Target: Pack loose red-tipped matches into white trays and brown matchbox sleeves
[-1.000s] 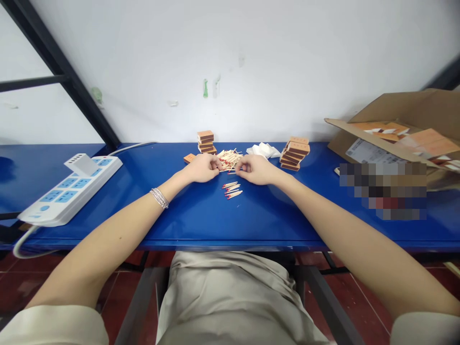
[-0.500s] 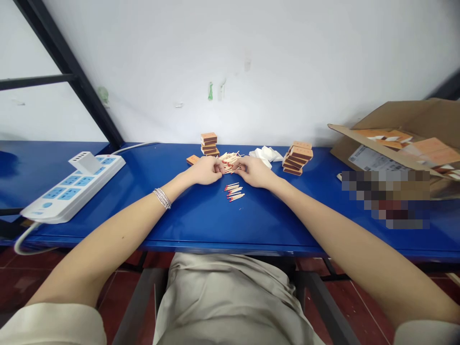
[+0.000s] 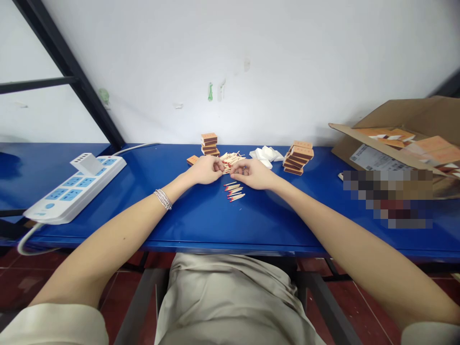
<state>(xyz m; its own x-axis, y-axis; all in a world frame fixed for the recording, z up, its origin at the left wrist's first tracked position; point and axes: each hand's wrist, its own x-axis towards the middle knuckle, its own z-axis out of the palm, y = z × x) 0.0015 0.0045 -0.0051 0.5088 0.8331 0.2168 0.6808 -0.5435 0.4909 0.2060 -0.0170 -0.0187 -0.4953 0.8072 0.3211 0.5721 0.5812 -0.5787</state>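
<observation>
On the blue table, a loose pile of red-tipped matches [image 3: 233,159] lies just beyond my two hands. My left hand [image 3: 206,170] is at the pile's left side, its fingers curled and pinched together; what they hold is too small to make out. From the right, my right hand [image 3: 253,174] reaches to the pile's near edge, thumb and forefinger drawn together close to the left fingertips. Whatever sits between them is hidden. Closer to me, a small row of matches [image 3: 235,191] lies side by side, red heads to the left.
A stack of matchboxes [image 3: 210,143] stands behind my left hand, beside a single matchbox [image 3: 193,160]. White crumpled paper [image 3: 266,155] and another matchbox stack [image 3: 298,157] are to the right. A cardboard box [image 3: 347,148] holds more matchboxes. A power strip [image 3: 79,189] lies left.
My right hand has shifted slightly left, its fingertips nearer to my left hand. My left hand has hardly moved. Another match shows at the far end of the small row.
</observation>
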